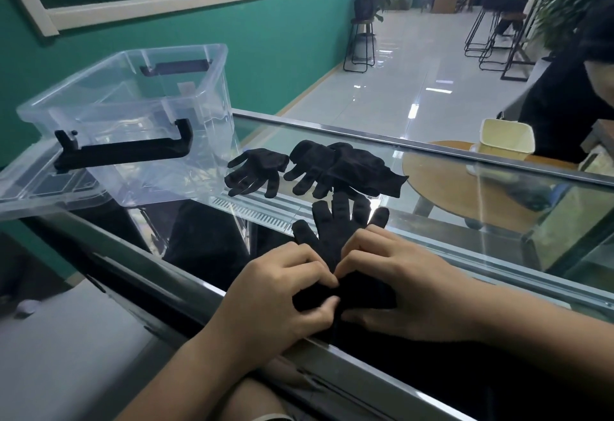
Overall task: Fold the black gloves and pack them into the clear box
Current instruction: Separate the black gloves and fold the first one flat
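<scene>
The cuff end of the nearest black glove lay hidden under the left hand and the right hand, so how far it was folded could not be told. Both forearms ran off the bottom and right edges. In the far pile of gloves, the pieces overlapped; it looked like two, perhaps more. The clear box stood partly over its lid, which the left edge cut off. A seated person at the right was cropped by the frame. Distant figures by the stools were too small to read.
</scene>
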Demonstrator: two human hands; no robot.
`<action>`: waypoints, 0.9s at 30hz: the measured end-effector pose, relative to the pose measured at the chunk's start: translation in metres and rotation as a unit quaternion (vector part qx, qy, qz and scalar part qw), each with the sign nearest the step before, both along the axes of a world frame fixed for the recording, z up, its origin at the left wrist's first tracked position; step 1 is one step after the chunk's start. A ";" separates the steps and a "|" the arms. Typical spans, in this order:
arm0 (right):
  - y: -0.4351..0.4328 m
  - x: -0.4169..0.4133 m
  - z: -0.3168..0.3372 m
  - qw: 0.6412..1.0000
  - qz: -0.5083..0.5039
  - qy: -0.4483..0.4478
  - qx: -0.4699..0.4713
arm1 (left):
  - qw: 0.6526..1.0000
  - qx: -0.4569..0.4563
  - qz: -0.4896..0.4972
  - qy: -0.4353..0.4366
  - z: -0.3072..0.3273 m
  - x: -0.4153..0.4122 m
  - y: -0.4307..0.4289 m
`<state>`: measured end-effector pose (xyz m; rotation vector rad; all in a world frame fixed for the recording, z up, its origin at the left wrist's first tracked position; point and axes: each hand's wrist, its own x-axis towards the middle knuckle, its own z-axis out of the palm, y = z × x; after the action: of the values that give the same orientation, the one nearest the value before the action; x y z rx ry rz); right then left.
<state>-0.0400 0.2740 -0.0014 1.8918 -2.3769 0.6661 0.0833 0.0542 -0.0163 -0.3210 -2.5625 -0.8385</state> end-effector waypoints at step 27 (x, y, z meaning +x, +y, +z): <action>-0.005 -0.015 -0.017 0.976 -0.152 -0.108 -0.111 | 0.963 0.178 0.159 -0.124 0.009 -0.020 0.000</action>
<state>-0.0549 0.2694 -0.0181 1.3914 -2.5124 1.1008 0.0634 0.0542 -0.0074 0.3163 -2.5138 -1.2465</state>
